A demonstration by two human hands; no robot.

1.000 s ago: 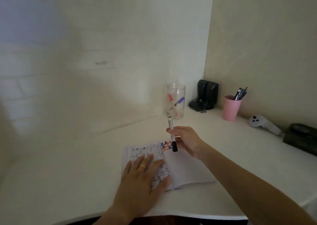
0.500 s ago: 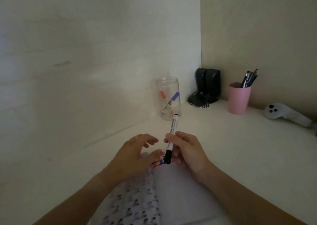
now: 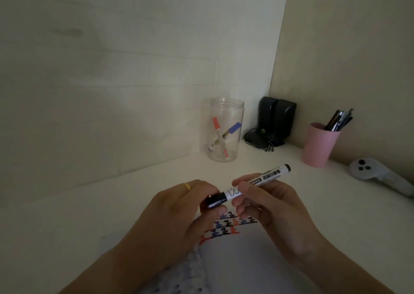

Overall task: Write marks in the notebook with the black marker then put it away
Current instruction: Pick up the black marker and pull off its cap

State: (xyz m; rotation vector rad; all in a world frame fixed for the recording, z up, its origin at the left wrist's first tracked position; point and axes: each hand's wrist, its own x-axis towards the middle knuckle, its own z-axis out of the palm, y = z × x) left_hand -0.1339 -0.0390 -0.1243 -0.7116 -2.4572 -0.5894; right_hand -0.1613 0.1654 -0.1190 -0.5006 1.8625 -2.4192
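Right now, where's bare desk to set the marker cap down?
Bare desk runs left of the left hand, up to the wall. Another open patch lies between the clear jar and the pink cup, behind the black marker. Crowded: the corner with the black speakers and cables, and the right edge by the white controller. The notebook fills the near centre.

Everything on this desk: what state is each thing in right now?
Black marker: capped, held level by both hands.
Left hand: gripping the cap.
Right hand: pinching the barrel.
Notebook: open, marks written.
Clear jar: upright, lidless, two markers inside.
Pink cup: upright, holding pens.
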